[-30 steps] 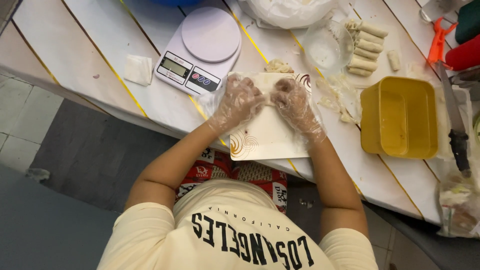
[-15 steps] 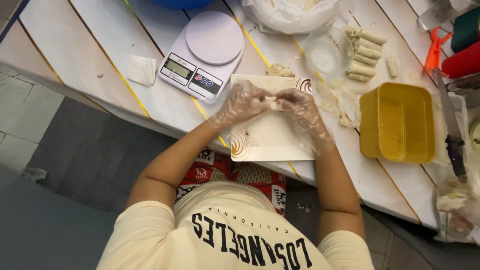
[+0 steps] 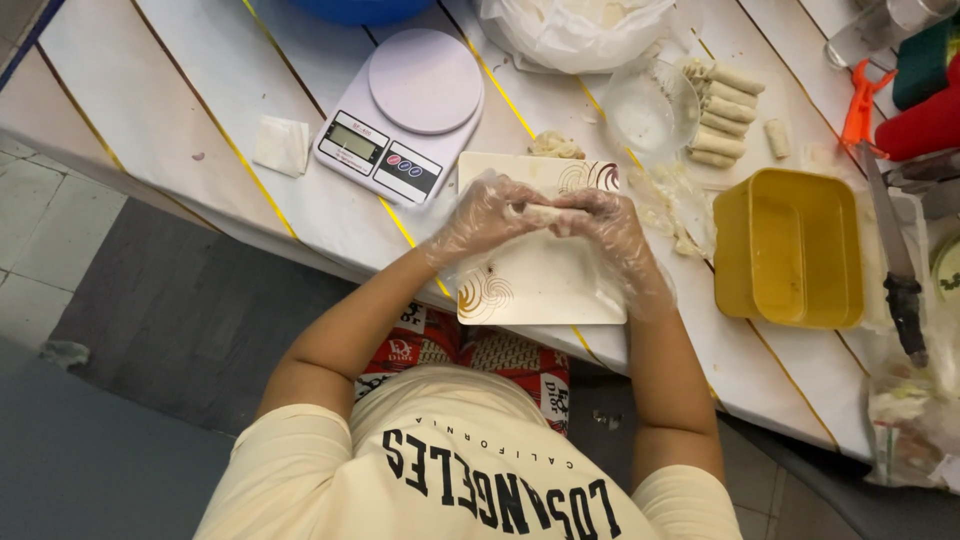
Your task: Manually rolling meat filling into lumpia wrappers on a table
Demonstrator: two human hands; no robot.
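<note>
Both my hands wear thin clear plastic gloves and meet over a square white plate (image 3: 540, 290) with brown swirl marks. My left hand (image 3: 485, 215) and my right hand (image 3: 610, 235) pinch a small pale dough roll (image 3: 548, 212) between their fingertips, just above the plate. A little heap of filling (image 3: 556, 146) lies at the plate's far edge.
A white kitchen scale (image 3: 405, 115) stands left of the plate. Several finished rolls (image 3: 722, 115) lie beside a clear bowl (image 3: 650, 105). A yellow tub (image 3: 790, 248), a knife (image 3: 893, 250), a plastic bag (image 3: 575, 30) and a square wrapper (image 3: 281, 145) are also on the white table.
My hands have drawn closer together and lifted slightly off the plate, closing round the roll from both ends.
</note>
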